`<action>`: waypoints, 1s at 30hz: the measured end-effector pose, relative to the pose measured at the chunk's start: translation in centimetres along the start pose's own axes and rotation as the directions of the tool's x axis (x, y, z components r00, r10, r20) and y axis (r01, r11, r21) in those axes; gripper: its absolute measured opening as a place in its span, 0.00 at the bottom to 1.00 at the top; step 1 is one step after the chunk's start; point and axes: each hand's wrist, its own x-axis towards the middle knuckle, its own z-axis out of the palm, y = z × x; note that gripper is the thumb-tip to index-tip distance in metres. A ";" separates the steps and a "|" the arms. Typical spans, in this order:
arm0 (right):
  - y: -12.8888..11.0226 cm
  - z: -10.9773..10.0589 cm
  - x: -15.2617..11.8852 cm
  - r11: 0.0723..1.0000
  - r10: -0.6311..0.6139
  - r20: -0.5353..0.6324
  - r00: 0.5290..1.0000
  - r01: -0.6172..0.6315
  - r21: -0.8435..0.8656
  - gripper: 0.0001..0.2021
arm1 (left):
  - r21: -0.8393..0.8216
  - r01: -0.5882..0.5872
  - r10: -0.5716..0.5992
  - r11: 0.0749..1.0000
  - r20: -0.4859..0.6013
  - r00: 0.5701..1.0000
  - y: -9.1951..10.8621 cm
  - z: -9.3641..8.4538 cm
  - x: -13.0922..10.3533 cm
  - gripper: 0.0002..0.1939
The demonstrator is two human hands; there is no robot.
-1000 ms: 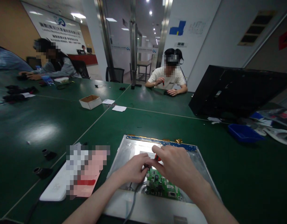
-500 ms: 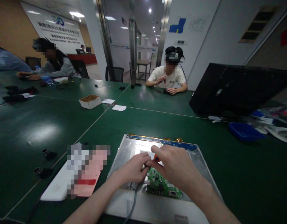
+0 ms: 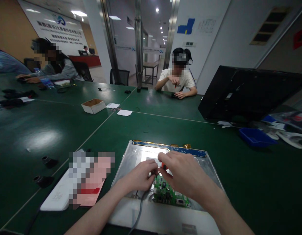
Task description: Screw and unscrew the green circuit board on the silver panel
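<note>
A metal-backed display panel (image 3: 127, 163) lies in front of me, with a blue circuit strip (image 3: 197, 152) along its far edge. On its near half sits a green circuit board (image 3: 163, 192). My right hand (image 3: 182, 169) is closed around a screwdriver with a red-and-black handle (image 3: 164, 165), most of it hidden by the fingers. Close beside it, my left hand (image 3: 144, 173) pinches at the board's far left corner; what its fingertips hold is hidden. A grey cable (image 3: 140, 209) runs from under the left hand toward the near edge.
Left of the panel lie a white power strip-like slab (image 3: 55, 197) and a pink item (image 3: 93, 192), both partly pixelated. An open white box (image 3: 93, 107), a blue tray (image 3: 256, 137) and a large black screen (image 3: 249, 94) stand farther off. A co-worker (image 3: 179, 76) sits opposite.
My hands stay at nearly the same spot, with the right fingers shifted slightly around the red handle. Across the table, the co-worker's raised hand has changed its position.
</note>
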 end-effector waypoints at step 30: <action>0.5 -0.8 0.0 0.996 -0.061 0.054 0.997 0.057 0.064 0.06 | -0.049 0.009 -0.008 0.999 0.020 1.000 -0.1 0.0 0.0 0.08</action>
